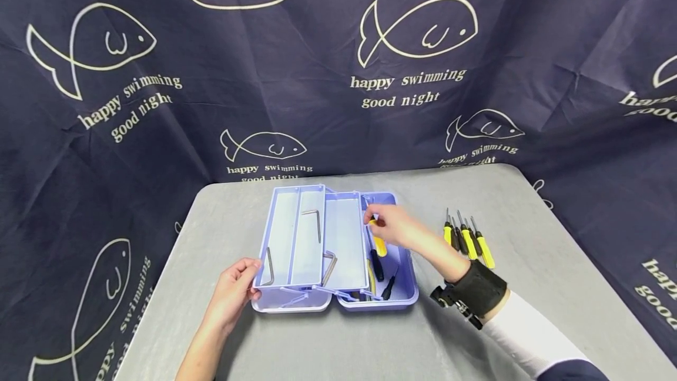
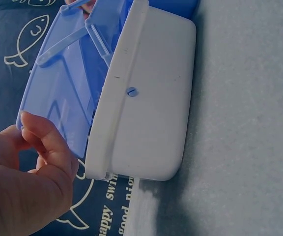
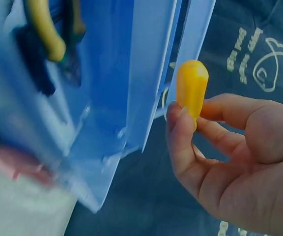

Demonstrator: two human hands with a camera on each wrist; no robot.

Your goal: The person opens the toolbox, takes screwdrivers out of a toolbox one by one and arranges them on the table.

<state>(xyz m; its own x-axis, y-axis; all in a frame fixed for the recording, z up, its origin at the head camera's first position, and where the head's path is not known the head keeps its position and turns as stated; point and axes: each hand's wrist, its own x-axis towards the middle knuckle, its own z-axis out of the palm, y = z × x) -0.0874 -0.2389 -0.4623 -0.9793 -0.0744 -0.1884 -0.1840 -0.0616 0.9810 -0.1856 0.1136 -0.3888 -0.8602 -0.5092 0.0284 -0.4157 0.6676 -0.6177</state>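
Observation:
A blue toolbox (image 1: 407,293) stands with its tiered trays spread out to the left. My left hand (image 1: 235,287) pinches the near left corner of the upper tray (image 1: 282,222), thumb and fingers at its rim; the left wrist view shows this hand (image 2: 38,172) from below. Over the deep right compartment, my right hand (image 1: 394,225) pinches a yellow-handled screwdriver (image 3: 192,88) between thumb and fingertips; its shaft is hidden in the right wrist view. Below that hand lie a dark-handled screwdriver (image 1: 376,264), a short black-handled tool (image 1: 389,288) and yellow-handled pliers (image 3: 48,29).
L-shaped hex keys lie in the trays, one hex key (image 1: 270,266) at the left and another hex key (image 1: 318,225) farther back. Several yellow-and-black screwdrivers (image 1: 468,240) lie on the grey table (image 1: 444,328) to the right. A dark fish-print cloth (image 1: 338,134) hangs behind.

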